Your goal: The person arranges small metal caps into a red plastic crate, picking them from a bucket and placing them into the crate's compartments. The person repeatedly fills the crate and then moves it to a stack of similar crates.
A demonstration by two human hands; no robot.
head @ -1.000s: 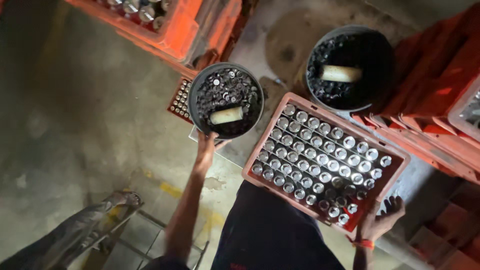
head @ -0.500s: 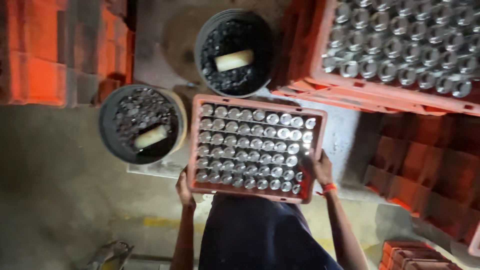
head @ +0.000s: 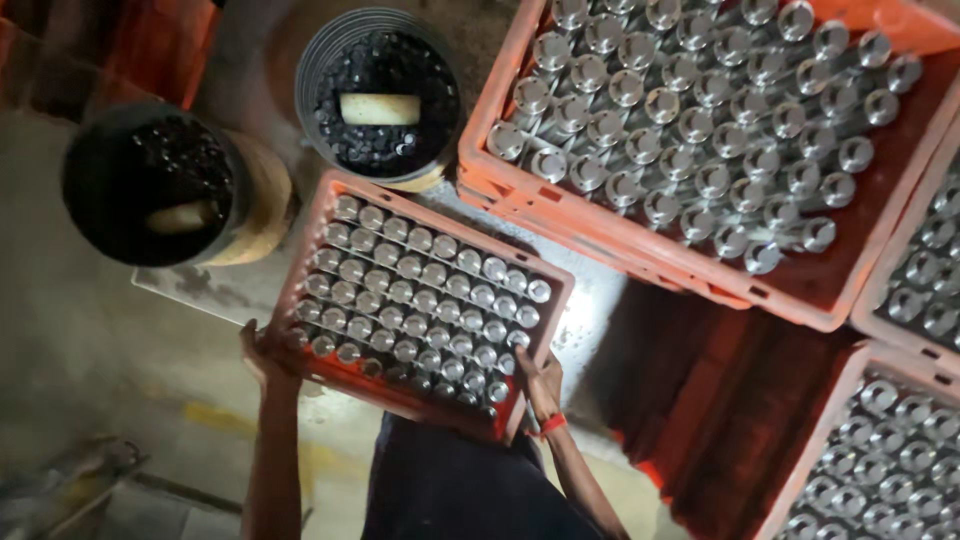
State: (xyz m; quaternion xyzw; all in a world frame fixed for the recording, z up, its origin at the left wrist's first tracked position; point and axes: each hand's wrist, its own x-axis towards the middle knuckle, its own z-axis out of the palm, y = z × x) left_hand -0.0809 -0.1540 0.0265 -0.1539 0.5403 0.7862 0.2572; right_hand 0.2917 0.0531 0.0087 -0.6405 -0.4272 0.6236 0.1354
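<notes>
While both hands grip it from opposite sides, an orange crate (head: 300, 290) packed with capped bottles (head: 420, 300) is held in the near middle of the scene, above a grey concrete floor (head: 90, 340). The left hand (head: 262, 352) clasps the crate's near-left edge, fingers curled around the rim. The right hand (head: 541, 380) clamps the near-right corner; an orange band (head: 552, 424) sits on that wrist. Both grips are closed on the crate.

Just beyond the crate's far edge stand 2 round buckets of dark bottle caps. One bucket (head: 330, 40) is at the far middle, with a pale cylinder (head: 380, 108) lying across its caps. The other bucket (head: 262, 195) is at the far left, darker and in shadow (a pale piece lies in it too, though its shape is blurred).

To the right, a larger orange crate (head: 560, 215) full of silver-capped bottles fills the far right, its near-left corner close to the held crate. Further crates of bottles (head: 900, 440) sit at the right edge. A stack of orange crates (head: 700, 420) stands at near right, below the larger one.
</notes>
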